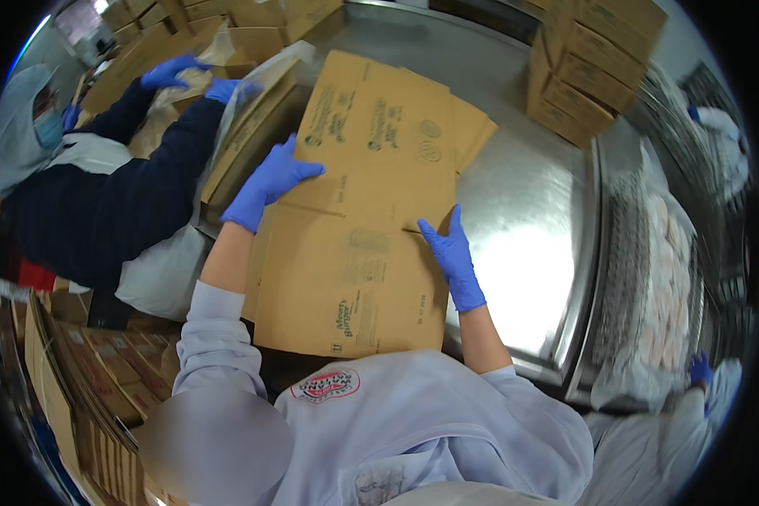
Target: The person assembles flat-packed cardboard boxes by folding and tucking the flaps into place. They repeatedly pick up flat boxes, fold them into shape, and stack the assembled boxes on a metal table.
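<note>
A flattened cardboard box [379,181] with dark print lies in front of me, partly over the steel table and reaching back towards my body. At its left edge, my left hand [271,180] in a blue glove grips it, thumb on top and the other fingers at the edge. My right hand [453,259], also blue-gloved, holds the right edge near a slit, its thumb over the board and index finger pointing up; its remaining fingers are partly hidden. More flat cardboard [472,131] shows from underneath at the upper right.
A co-worker [93,194] on the left reaches into an open, plastic-lined carton [249,126]. Stacked closed boxes [586,72] stand at the far right of the steel table [523,253]. Beyond its right edge is a plastic-covered tray [649,278]. Folded cardboard [101,363] stands at lower left.
</note>
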The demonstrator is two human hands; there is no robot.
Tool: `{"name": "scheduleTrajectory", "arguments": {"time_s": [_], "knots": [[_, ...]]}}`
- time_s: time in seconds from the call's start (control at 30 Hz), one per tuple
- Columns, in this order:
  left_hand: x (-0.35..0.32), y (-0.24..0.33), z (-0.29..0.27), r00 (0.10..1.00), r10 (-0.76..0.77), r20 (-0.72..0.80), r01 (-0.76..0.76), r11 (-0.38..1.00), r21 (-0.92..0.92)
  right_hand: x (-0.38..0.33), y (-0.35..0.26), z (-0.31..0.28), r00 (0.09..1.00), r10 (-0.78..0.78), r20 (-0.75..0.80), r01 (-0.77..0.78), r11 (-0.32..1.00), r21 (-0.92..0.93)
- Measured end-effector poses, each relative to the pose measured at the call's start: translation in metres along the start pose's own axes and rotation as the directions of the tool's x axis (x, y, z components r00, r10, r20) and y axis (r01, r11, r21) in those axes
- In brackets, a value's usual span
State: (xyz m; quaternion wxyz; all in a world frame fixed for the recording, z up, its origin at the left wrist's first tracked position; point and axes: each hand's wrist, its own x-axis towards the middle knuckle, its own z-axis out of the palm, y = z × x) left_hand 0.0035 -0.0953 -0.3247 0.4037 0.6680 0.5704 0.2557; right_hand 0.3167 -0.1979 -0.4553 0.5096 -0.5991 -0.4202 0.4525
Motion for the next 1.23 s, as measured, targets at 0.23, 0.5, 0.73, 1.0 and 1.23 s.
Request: {"name": "scheduleTrajectory", "arguments": {"time_s": [0.23,0.5,0.73,1.0,1.23], "knots": [[0.014,0.043,0.132,0.869,0.474,-0.139,-0.494,0.830,-0.259,-0.088,-0.118,-0.137,0.927,-0.349,-0.135,0.374,0.875,0.309],[-0.099,0.138,0.259,0.666,0.689,-0.287,-0.728,0.518,-0.448,-0.068,-0.172,-0.139,0.246,-0.945,-0.217,0.827,0.321,-0.461],[-0.096,0.211,0.186,0.192,0.977,0.091,-0.875,0.212,-0.435,-0.068,-0.192,-0.090,0.369,-0.892,-0.262,0.796,0.449,-0.407],[-0.080,0.202,0.123,0.378,0.852,0.364,-0.877,0.203,0.436,-0.060,-0.155,-0.208,0.191,-0.910,-0.368,0.786,0.366,-0.499],[-0.052,0.227,0.273,0.755,0.489,0.438,-0.646,0.438,0.624,-0.039,-0.153,-0.253,0.518,-0.824,-0.230,0.802,0.561,-0.204]]}}
